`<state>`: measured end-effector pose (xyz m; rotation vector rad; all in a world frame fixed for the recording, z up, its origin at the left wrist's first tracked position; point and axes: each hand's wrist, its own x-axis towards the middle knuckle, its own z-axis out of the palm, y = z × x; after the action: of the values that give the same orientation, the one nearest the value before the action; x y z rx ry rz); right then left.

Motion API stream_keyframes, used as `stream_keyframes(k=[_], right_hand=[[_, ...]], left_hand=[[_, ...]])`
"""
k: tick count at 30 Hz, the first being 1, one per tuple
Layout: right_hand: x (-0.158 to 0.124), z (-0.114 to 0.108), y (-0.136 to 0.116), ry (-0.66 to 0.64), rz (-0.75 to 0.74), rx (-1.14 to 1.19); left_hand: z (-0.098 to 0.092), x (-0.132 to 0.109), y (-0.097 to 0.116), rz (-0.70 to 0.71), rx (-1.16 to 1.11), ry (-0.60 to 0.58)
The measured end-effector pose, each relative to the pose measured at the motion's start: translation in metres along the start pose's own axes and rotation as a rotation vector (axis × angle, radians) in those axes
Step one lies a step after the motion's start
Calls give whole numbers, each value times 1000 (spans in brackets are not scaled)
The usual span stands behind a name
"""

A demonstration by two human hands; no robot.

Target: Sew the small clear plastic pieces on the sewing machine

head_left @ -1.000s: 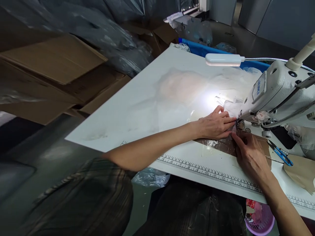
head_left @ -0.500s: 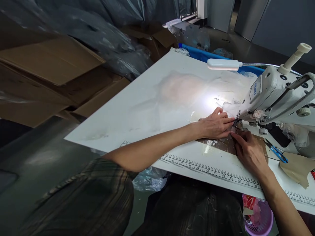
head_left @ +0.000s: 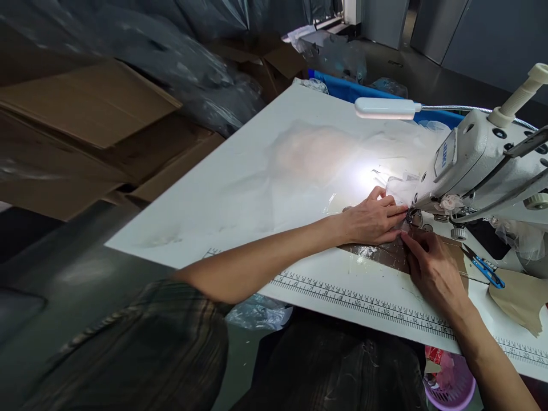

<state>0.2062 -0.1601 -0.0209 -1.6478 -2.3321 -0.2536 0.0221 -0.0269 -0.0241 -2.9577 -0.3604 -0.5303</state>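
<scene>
A white sewing machine [head_left: 479, 148] stands at the right of the white table [head_left: 240, 188]. My left hand [head_left: 377, 220] lies palm down just left of the presser foot [head_left: 411, 216], fingers stretched out over sheer white fabric [head_left: 400, 188]. Right in front of the foot, my right hand [head_left: 436, 265] pinches the near edge of that fabric between thumb and forefinger. The fabric under my fingers is mostly hidden. Beneath both hands lies a brown, tape-covered board [head_left: 381, 256].
Blue thread snips [head_left: 486, 265] and a beige scrap [head_left: 520, 297] lie right of my right hand. A white lamp [head_left: 385, 108] lights the sewing area. A printed ruler [head_left: 359, 302] follows the front edge. Below is a pink basket [head_left: 456, 388]; cardboard boxes [head_left: 85, 103] stand left.
The view has shifted slightly. Both hands keep nearly the same place by the presser foot, and the fabric shows no clear movement.
</scene>
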Motion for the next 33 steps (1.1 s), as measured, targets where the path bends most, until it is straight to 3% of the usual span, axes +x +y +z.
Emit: stream_keyframes(k=[10, 17, 26, 29, 33], right_hand=[[2, -2, 1, 42, -13, 5], [2, 1, 1, 11, 49, 61], [23, -18, 29, -180, 179, 416], [27, -18, 35, -229, 158, 413], [19, -9, 32, -181, 131, 303]], left_hand=[[0, -3, -4, -26, -97, 220], [-3, -3, 1, 168, -225, 136], [-8, -4, 0, 195, -208, 57], [-8, -4, 1, 202, -193, 61], [-10, -4, 1, 203, -176, 12]])
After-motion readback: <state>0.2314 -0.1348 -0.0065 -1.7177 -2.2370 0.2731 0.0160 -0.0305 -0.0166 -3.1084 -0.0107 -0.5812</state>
